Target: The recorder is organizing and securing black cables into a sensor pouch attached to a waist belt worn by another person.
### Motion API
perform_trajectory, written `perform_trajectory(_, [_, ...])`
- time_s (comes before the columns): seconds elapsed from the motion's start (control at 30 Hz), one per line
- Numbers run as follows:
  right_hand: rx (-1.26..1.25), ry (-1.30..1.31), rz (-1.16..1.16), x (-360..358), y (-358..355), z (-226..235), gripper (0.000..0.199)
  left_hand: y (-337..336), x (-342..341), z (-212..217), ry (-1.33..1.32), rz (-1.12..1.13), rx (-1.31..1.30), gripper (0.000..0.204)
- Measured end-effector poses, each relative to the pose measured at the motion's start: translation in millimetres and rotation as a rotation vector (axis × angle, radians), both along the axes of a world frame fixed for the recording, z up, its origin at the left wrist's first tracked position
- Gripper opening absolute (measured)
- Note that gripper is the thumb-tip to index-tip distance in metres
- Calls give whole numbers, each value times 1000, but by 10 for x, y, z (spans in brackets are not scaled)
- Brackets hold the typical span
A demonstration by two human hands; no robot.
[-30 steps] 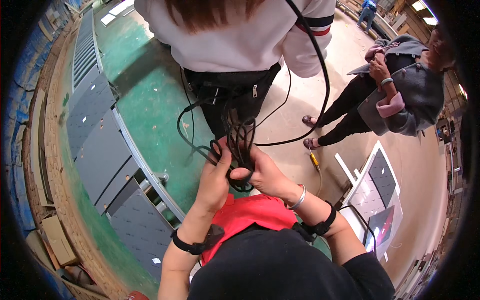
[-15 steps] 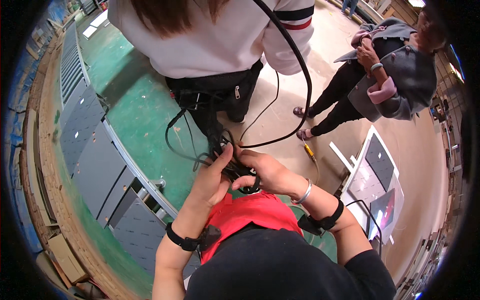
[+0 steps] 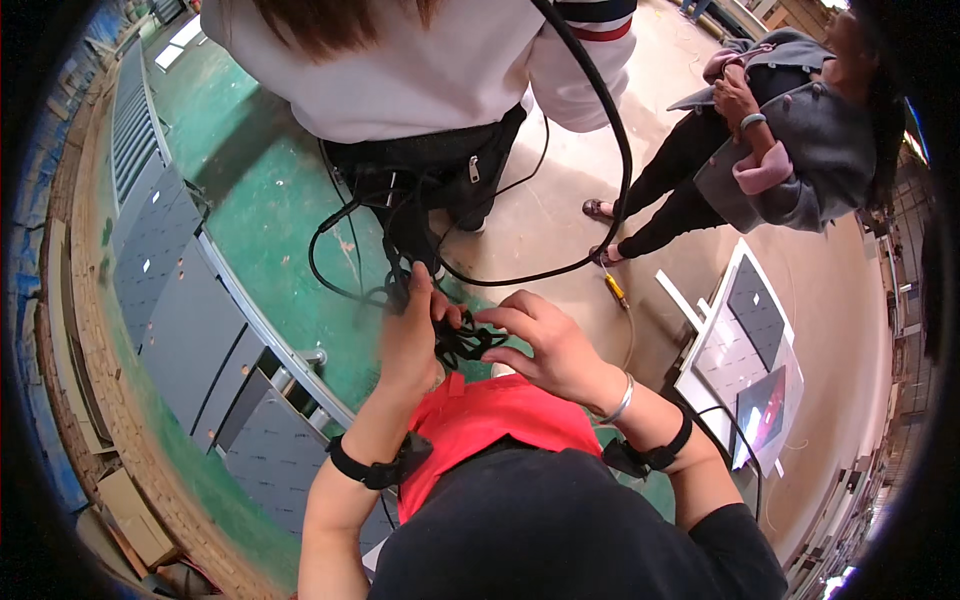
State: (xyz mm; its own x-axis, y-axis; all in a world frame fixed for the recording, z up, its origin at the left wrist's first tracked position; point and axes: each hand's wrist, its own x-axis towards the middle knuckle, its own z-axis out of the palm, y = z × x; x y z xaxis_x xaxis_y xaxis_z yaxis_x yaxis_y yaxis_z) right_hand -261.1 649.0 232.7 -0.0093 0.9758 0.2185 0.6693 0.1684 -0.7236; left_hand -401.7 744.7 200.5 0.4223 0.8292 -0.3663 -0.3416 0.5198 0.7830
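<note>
A tangled bundle of black cable (image 3: 462, 343) hangs in front of my red apron (image 3: 485, 408). My left hand (image 3: 408, 340) is closed around its left side, thumb up; some of those fingers are blurred or hidden. At the bundle's right edge, my right hand (image 3: 550, 345) has thumb and fingers curved but apart, fingertips close to the loops; whether they touch is unclear. Cable runs up from the bundle toward the black waist bag (image 3: 490, 160) of a person in a white top (image 3: 420, 80). A thick black cable (image 3: 622, 150) loops down on that person's right side.
Another person in a grey jacket (image 3: 790, 150) stands at the right, hands together. White framed panels (image 3: 745, 350) lie on the floor near a yellow-ended tool (image 3: 615, 290). Grey sheets (image 3: 190, 330) rest on a long roller conveyor (image 3: 135, 130) at the left.
My right hand has moved slightly right and its fingers have spread away from the bundle. My left hand has shifted a little left and up, keeping the cable.
</note>
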Motion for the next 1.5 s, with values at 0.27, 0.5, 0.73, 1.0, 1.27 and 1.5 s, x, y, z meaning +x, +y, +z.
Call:
perform_trajectory(0.27, [177,-251,133,-173,38,80,28,14,58,-42,123,93,-28,47])
perform_trajectory(0.5, [390,-297,22,-53,339,-251,34,-82,-56,103,84,-72,-247,44])
perform_trajectory(0.73, [357,-257,-81,6,389,-548,31,-23,-168,-11,-251,-115,-326,35])
perform_trajectory(1.0, [157,-485,154,2,482,-321,21,-20,-208,-22,-129,-371,-339,18])
perform_trajectory(1.27, [-128,6,-24,0,149,-15,18,-91,-110,-219,-152,-118,-384,28])
perform_trajectory(1.5, [-54,-60,-48,-276,-54,-251,56,-154,58,-79,-178,54,-298,31])
